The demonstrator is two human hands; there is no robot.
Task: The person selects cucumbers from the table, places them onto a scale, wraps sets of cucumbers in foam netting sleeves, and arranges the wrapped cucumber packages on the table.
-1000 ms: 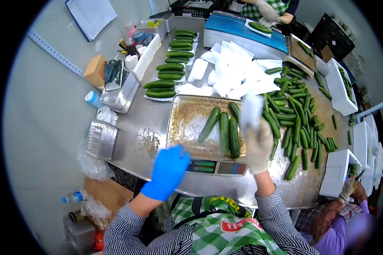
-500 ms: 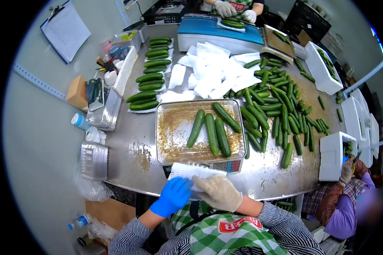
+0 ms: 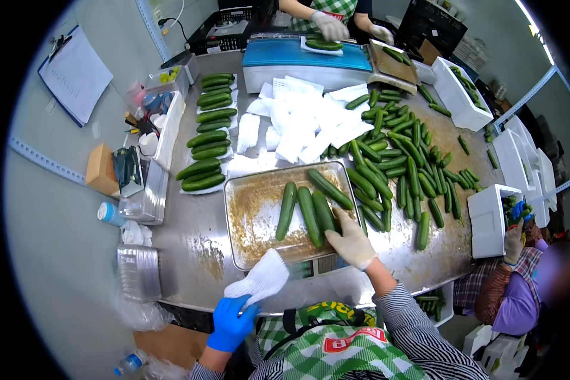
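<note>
My left hand (image 3: pixel 230 323), in a blue glove, pinches a white foam net sleeve (image 3: pixel 263 278) near the table's front edge. The sleeve reaches over the front rim of the metal tray (image 3: pixel 240 250), which sits on a scale. My right hand (image 3: pixel 351 242), in a pale glove, lies over the lower end of a cucumber (image 3: pixel 323 212) at the tray's right side, with thumb and fingers spread round it. Three more cucumbers lie in the tray: one at the left (image 3: pixel 286 211), one in the middle (image 3: pixel 309 216) and one at the upper right (image 3: pixel 329 189).
Loose cucumbers (image 3: pixel 411 171) are piled to the right. White foam sleeves (image 3: pixel 297 120) lie behind the tray. Cucumbers on sleeves (image 3: pixel 199 171) form a column at the left. One person's gloved hand (image 3: pixel 330 26) is at the back, another person's (image 3: pixel 513 244) at the right.
The sleeve, between both hands half a second ago, is now in my left hand alone. My right hand has moved forward onto the cucumber in the tray.
</note>
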